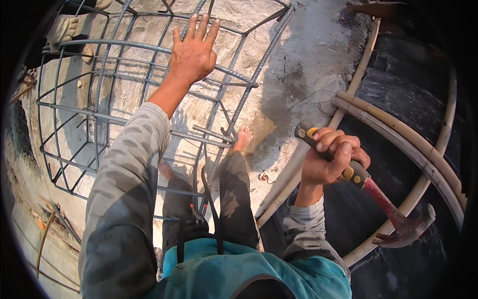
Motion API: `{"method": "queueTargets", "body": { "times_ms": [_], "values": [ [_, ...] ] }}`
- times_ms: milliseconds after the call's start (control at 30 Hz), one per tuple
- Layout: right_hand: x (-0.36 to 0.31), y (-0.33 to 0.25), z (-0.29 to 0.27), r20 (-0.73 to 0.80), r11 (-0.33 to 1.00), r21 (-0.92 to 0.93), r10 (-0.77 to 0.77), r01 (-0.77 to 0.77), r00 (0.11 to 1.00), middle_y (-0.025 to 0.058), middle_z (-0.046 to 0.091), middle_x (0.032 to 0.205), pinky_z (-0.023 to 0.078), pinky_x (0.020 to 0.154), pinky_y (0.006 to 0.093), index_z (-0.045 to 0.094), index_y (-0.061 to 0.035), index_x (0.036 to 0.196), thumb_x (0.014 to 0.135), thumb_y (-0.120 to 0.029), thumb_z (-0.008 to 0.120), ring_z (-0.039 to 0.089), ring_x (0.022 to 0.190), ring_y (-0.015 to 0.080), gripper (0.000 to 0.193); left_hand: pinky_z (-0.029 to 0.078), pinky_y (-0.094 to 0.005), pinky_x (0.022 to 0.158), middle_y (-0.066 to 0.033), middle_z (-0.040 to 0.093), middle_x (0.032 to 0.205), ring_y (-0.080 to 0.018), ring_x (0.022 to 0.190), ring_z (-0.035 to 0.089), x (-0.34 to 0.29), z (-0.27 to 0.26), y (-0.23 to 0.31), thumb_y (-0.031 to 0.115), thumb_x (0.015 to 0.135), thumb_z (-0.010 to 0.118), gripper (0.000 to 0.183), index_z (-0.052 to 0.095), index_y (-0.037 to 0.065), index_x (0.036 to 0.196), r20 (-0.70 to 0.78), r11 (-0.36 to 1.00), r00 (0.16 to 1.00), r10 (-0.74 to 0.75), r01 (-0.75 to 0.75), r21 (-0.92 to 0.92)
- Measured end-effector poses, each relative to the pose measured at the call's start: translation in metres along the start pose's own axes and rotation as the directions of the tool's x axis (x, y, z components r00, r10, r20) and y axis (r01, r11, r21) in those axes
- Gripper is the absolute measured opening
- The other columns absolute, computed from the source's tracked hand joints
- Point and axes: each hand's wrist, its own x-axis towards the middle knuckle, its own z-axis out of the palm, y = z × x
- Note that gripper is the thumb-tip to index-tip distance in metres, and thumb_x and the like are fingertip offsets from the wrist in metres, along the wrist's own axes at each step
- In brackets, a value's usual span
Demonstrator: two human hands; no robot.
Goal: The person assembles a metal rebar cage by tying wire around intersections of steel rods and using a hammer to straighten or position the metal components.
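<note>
My right hand is wrapped round the dark grip of a claw hammer. Its red shaft and worn head point down to the right, clear of the steel. Farther forward, my left hand has its fingers spread and holds nothing. It is over the top bars of a rebar cage; whether the palm rests on a bar I cannot tell. The cage of ribbed bars and bent stirrups spans the left and centre, its near bars crossing in front of my legs. Short bar ends jut beside my bare foot.
At upper left, another person's gloved hand is by the cage. A person's foot shows at top right. Bamboo poles lie over black sheeting on the right. Pale rough concrete lies between. Dark straps hang at my front.
</note>
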Motion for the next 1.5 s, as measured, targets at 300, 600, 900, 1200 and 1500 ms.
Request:
{"method": "queueTargets", "body": {
  "times_ms": [300, 600, 900, 1200, 1500],
  "values": [
    [-0.003, -0.013, -0.01, 0.155, 0.852, -0.474, 0.329, -0.222, 0.932, 0.0051, 0.058, 0.071, 0.045, 0.05, 0.029, 0.049, -0.0033, 0.086, 0.09, -0.001, 0.062, 0.055, 0.054, 0.0116, 0.013, 0.025, -0.0659, 0.113, -0.0105, 0.033, 0.16, -0.031, 0.15, 0.026, -0.009, 0.01, -0.006, 0.023, 0.085, 0.05, 0.072, 0.035, 0.018, 0.155, -0.01, 1.0, 1.0, -0.008, 0.009, 0.02],
    [-0.047, 0.062, -0.099, -0.009, 0.489, -0.683, 0.737, -0.542, 0.676, -0.0001, 0.058, 0.073, 0.045, 0.057, 0.0268, 0.058, -0.0043, 0.088, 0.085, -0.002, 0.069, 0.052, 0.061, 0.0081, 0.011, 0.024, -0.063, 0.115, -0.0074, 0.028, 0.163, -0.0297, 0.15, 0.025, -0.009, 0.004, 0.0, 0.022, 0.083, 0.049, 0.075, 0.031, 0.017, 0.156, 0.05, 0.998, 0.999, 0.006, -0.009, 0.063],
    [-0.06, 0.081, -0.097, 0.221, 0.635, -0.73, 0.57, -0.253, 0.791, 0.0028, 0.056, 0.067, 0.048, 0.056, 0.0266, 0.054, -0.0051, 0.085, 0.09, -0.002, 0.063, 0.056, 0.06, 0.0088, 0.011, 0.027, -0.0626, 0.113, -0.0078, 0.035, 0.16, -0.0284, 0.149, 0.028, -0.005, 0.005, -0.002, 0.021, 0.082, 0.05, 0.072, 0.037, 0.014, 0.153, -0.006, 1.0, 1.0, 0.018, -0.018, 0.018],
    [-0.023, 0.051, -0.072, 0.365, 0.769, -0.634, 0.391, -0.082, 0.845, 0.0119, 0.061, 0.073, 0.05, 0.06, 0.0341, 0.059, -0.0036, 0.09, 0.088, -0.009, 0.065, 0.059, 0.059, 0.0211, 0.008, 0.024, -0.0641, 0.115, -0.0083, 0.037, 0.158, -0.0287, 0.148, 0.029, -0.01, 0.004, -0.002, 0.024, 0.086, 0.05, 0.068, 0.037, 0.016, 0.153, -0.038, 0.998, 0.998, 0.043, -0.042, 0.04],
    [-0.029, 0.015, -0.11, 0.539, 0.498, -0.831, 0.61, 0.248, 0.581, 0.0145, 0.062, 0.078, 0.05, 0.06, 0.0444, 0.061, -0.0041, 0.098, 0.084, -0.023, 0.072, 0.064, 0.068, 0.0367, 0.026, 0.021, -0.0655, 0.115, -0.012, 0.029, 0.162, -0.0323, 0.15, 0.023, -0.007, -0.006, 0.001, 0.023, 0.086, 0.048, 0.075, 0.027, 0.02, 0.157, 0.17, 0.992, 0.985, -0.002, -0.02, 0.128]
  ]
}}
